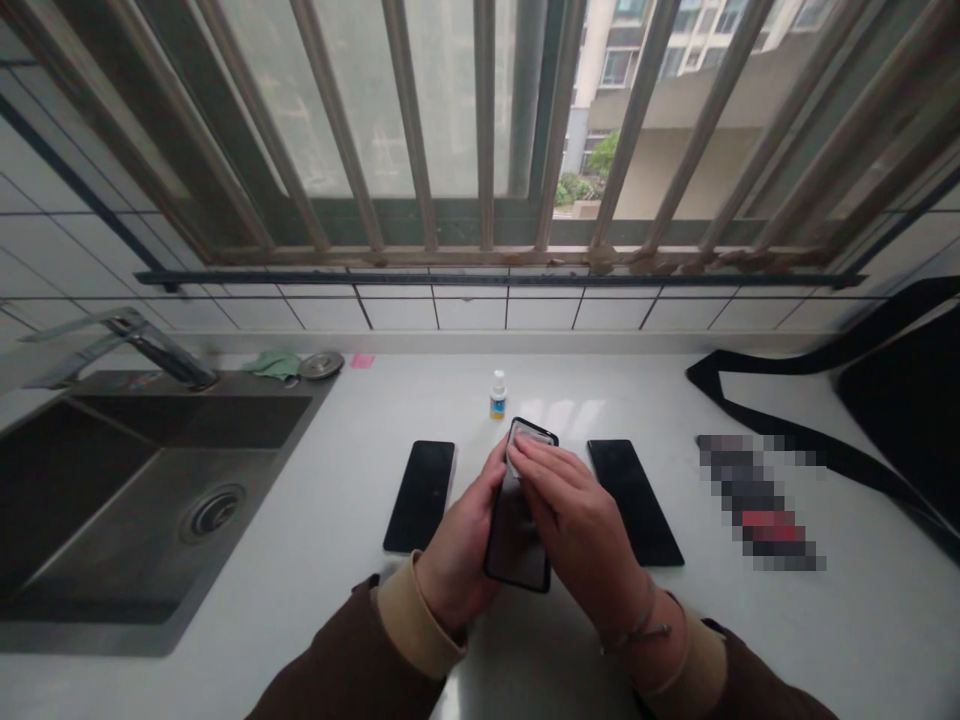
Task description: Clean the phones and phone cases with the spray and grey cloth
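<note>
A white stone table runs beneath a window with a metal security grille, and a wall of white tiles rises between them. Set into the table at the left is a steel sink with a chrome faucet at its back edge. A black bag with a long strap lies at the right.

Over the table's middle, the left hand is clenched around the edge of a black smartphone, holding it tilted up off the surface. The right hand lies across the phone's upper end, its fingers pressing a white wipe against the glossy glass. Neither hand is released. Two more smartphones lie flat, dark glass up, one on each side: the left phone just beside the left hand, the right phone partly beneath the right hand's edge.

Beyond them stands a small plastic bottle with a white cap and blue-and-yellow label. A crumpled green cloth, a round metal drain cover and a pink note sit behind the sink. A pixelated object lies at the right, too blurred to identify.
</note>
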Motion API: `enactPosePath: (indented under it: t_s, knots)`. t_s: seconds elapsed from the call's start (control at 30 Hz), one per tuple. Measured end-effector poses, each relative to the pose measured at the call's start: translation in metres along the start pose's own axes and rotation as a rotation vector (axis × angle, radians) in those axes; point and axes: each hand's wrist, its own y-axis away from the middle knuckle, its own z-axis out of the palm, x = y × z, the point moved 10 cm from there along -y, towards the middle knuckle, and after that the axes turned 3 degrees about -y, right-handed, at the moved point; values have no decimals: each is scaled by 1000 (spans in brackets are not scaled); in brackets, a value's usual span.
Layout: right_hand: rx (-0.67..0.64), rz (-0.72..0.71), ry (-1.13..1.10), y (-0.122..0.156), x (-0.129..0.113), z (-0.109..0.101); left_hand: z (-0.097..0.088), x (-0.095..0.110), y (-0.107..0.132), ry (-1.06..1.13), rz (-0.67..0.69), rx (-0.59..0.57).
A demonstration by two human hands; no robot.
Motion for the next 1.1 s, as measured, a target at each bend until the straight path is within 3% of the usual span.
enactPosePath:
  t_s: [0.27, 0.43, 0.57, 0.7, 0.8, 0.87, 0.93, 1.03, 1.1]
  knots:
    - [53, -39, 65, -3, -7, -7, 2, 3, 3, -1, 4, 12]
    - [-129, -105, -24, -2, -20, 10, -6, 14, 2, 6, 65, 65]
    - [-288, -184, -134, 5, -36, 24, -18, 19, 1, -42, 32, 153]
    - [-388, -20, -374, 4, -32, 29, -24, 29, 2, -59, 63, 222]
    - [-253, 303, -580, 0, 2, 18, -20, 33, 1, -56, 83, 200]
    - [-12, 534, -626, 3, 37, -2, -18, 35, 1, -63, 100, 187]
    - [241, 677, -608, 12, 65, -26, -18, 30, 2, -76, 79, 176]
    - [424, 645, -417, 14, 74, -54, -18, 16, 4, -114, 16, 152]
    - [347, 488, -268, 4, 59, -54, -13, 8, 5, -118, 5, 104]
